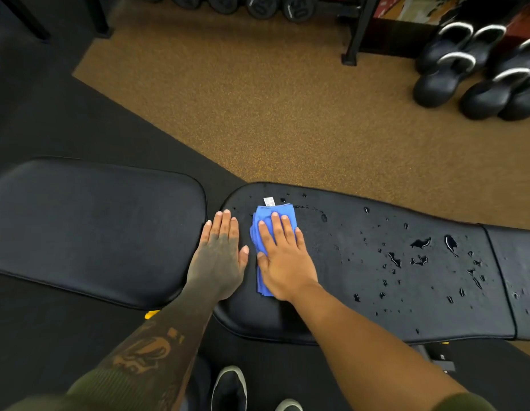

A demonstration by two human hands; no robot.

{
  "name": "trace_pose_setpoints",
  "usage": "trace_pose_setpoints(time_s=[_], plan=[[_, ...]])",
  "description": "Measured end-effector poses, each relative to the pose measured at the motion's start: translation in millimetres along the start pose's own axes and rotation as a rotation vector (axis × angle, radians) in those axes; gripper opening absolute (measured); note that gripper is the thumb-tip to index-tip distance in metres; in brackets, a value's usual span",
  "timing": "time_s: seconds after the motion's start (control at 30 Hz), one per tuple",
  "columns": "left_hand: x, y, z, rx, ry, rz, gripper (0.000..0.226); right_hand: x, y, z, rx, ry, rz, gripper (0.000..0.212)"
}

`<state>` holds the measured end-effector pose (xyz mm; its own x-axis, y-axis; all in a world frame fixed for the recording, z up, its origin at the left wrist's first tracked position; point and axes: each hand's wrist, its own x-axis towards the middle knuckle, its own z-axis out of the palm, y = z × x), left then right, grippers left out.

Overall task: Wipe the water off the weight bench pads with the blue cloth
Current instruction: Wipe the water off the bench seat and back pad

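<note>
blue cloth (265,215): under the right hand (283,259), flat on the wet pad (376,292) near its left end; fingers straight, slightly apart, pressing it.
cloth's look: seemingly folded in layers (white tag at far edge).
left hand (217,256): flat, fingers together, just beside the cloth.
water (420,243): droplets further right.

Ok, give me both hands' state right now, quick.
Left hand: open, flat across the gap between the bench pads, holding nothing.
Right hand: open, fingers straight, pressing the blue cloth onto the wet pad.
</note>
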<state>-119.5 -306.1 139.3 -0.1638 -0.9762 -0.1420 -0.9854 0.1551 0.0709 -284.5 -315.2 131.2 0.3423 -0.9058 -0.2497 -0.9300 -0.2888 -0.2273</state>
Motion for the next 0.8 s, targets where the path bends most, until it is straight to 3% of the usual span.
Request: trace_pose_setpoints(time_s=[0.23,0.5,0.8], plan=[[3,-9,-1,0.011,0.004,0.007,0.074,39,0,-12,-0.008,0.001,0.156,0.063],[4,-11,-3,-0.032,0.027,-0.003,0.071,30,-26,-4,0.014,0.005,0.006,0.063],[-1,-20,-8,-0.031,0.037,-0.036,0.071,52,-21,-12,0.002,-0.005,0.104,0.063]])
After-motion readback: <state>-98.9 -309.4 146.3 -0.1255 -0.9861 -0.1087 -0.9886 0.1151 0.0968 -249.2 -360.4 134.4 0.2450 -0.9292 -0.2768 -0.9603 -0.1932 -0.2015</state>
